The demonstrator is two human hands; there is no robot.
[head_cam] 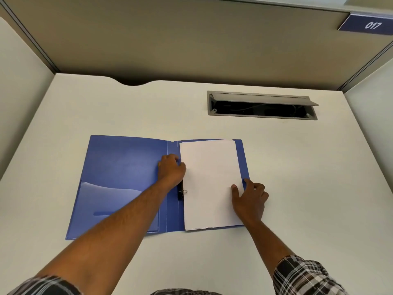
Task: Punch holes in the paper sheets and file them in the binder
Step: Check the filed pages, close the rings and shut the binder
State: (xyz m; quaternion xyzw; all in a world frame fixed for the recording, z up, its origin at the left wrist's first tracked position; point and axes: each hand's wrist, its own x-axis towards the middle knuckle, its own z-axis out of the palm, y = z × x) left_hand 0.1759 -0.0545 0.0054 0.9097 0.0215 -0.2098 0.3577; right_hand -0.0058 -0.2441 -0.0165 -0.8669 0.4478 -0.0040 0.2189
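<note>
A blue binder [119, 179] lies open and flat on the white desk. A stack of white paper sheets [210, 177] rests on its right half, threaded on the ring mechanism; the lower metal ring [183, 191] shows at the sheets' left edge. My left hand [171, 170] is curled over the upper part of the ring mechanism, hiding the upper ring. My right hand [249, 199] lies with fingers spread on the sheets' right edge, thumb on the paper, pressing it down. No hole punch is in view.
The white desk [297, 188] is closed in by partition walls at the back and both sides. A grey cable tray [262, 105] with its lid raised is sunk into the desk behind the binder. A curved cable notch [131, 83] cuts the back edge.
</note>
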